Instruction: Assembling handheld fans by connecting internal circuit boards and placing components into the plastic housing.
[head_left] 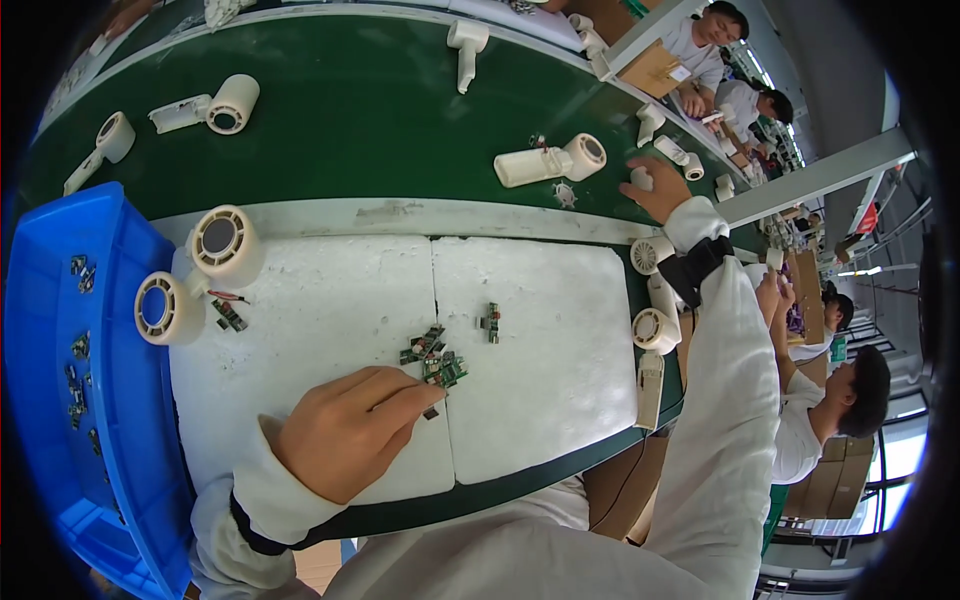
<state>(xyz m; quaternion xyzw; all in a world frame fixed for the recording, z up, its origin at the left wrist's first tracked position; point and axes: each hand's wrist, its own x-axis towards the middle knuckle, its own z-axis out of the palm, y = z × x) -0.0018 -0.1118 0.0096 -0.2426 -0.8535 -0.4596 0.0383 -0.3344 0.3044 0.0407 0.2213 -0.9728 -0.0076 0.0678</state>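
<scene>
My left hand [352, 428] is over the white foam board [540, 400], its fingers drawn together in a pinch at a small heap of green circuit boards [446, 370]. Its fingertips meet the edge of the heap, and a small dark piece [431, 411] shows just below them. A single circuit board [490, 323] lies to the right of the heap. My right arm stretches out to the green conveyor belt [380, 130]. There my right hand [660, 190] is closed around a white plastic part [641, 179], mostly hidden by the fingers.
A blue bin [130, 290] with several circuit boards stands at the left. Two white round-headed housings [226, 245] sit by it, beside a wired board [230, 315]. More housings [655, 330] line the foam's right edge. On the belt lies an open housing [535, 167]. Co-workers [800, 420] sit at right.
</scene>
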